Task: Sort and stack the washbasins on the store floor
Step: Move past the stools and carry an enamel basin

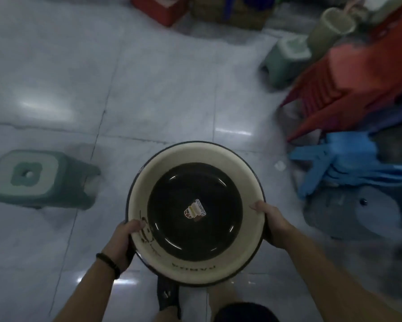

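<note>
Cream washbasin (195, 187) held in air, right of green stool (39, 180), above floor tiles (162, 94). 2 hands on it: left hand (125, 238), right hand (272, 224) on opposite rim sides, fingers (257, 206) curled round rim. Risk: rim-only hold on smooth plastic; slip or tilt could drop it. Stool close, trip hazard.
</note>
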